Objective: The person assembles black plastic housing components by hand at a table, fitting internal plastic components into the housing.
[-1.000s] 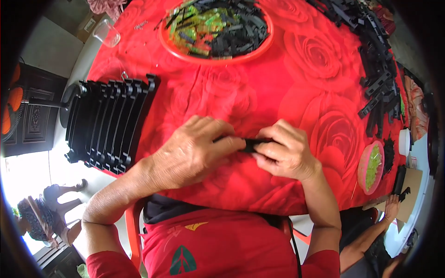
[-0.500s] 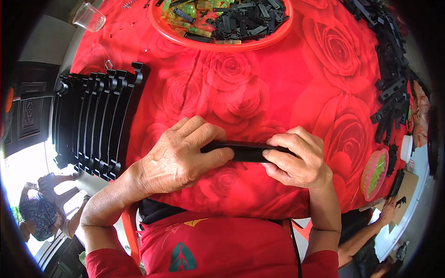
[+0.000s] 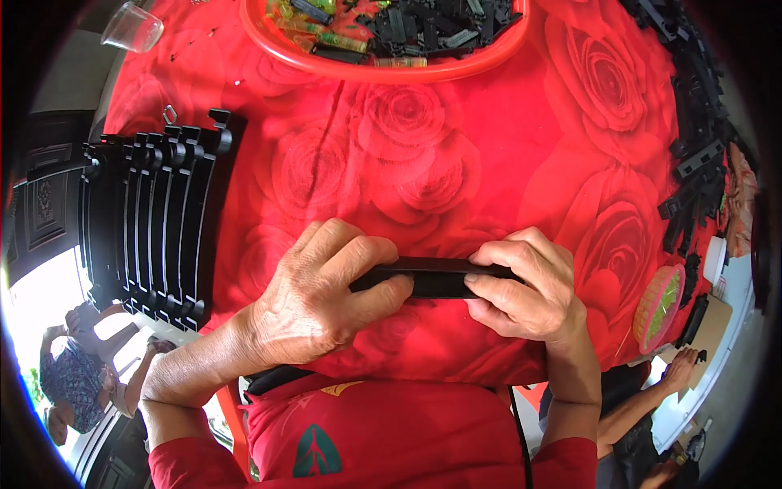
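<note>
**One black bar held at both ends by two hands**

The near edge of one red, rose-printed tablecloth (image 3: 497, 163) is seen just before the person's shirt (image 3: 391, 432). Beyond that edge, one black bar (image 3: 440, 284) is held left to right: its left end is pinched between the thumb and fingers of the left hand (image 3: 326, 285), its right end likewise by the right hand (image 3: 531, 285). Whether the cloth is touched by the bar cannot be told. To the right, near the table's edge, one pink basket (image 3: 642, 314) is seen. To the left, at least six curved black pieces (image 3: 167, 224) are lined up close together. Farther right, uncounted black parts (image 3: 692, 175) are heaped along the rim. A broad stretch of cloth is left between the hands and one red tub (image 3: 366, 72). Far left, one clear cup (image 3: 134, 31) is seen.
</note>
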Available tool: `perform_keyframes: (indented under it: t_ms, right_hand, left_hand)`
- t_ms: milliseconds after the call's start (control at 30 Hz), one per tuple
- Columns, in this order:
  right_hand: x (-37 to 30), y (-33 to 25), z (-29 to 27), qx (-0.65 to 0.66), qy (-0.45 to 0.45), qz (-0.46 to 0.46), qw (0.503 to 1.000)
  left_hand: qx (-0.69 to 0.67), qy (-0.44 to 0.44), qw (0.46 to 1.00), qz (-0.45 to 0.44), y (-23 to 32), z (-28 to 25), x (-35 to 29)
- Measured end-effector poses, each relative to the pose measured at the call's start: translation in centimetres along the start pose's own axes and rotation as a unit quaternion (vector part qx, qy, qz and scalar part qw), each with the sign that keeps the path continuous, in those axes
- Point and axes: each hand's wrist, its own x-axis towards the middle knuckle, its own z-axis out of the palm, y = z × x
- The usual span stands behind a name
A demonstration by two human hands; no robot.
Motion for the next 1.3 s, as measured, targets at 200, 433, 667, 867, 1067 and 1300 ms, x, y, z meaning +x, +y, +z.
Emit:
perform_keyframes:
  t_ms: [200, 433, 667, 867, 1067, 1300]
  right_hand:
    - [0.4, -0.4, -0.5, -0.033, 0.026, -0.056, 0.998]
    - [0.5, -2.0, -1.7, -0.066, 0.005, -0.116, 0.991]
    - [0.3, -1.7, -1.6, -0.095, 0.058, -0.136, 0.984]
    - [0.9, -1.0, -1.5, -0.009, 0.13, -0.043, 0.991]
    - [0.0, -0.3, -1.5, 0.023, 0.056, -0.001, 0.998]
    - [0.1, -0.3, -1.1, 0.026, 0.063, -0.013, 0.998]
  left_hand:
    - [-0.106, 0.022, 0.991, -0.085, 1.7, -1.8, 0.2]
    - [-0.16, -0.108, 0.971, -0.143, 3.6, -4.8, 3.4]
    - [-0.176, -0.184, 0.944, -0.208, 3.3, -3.2, 4.4]
    - [-0.207, -0.108, 0.948, -0.219, 3.7, -2.5, 4.3]
    - [-0.214, -0.125, 0.931, -0.267, 3.2, -1.6, 4.6]
    - [-0.162, -0.079, 0.956, -0.232, 3.7, -0.8, 4.3]
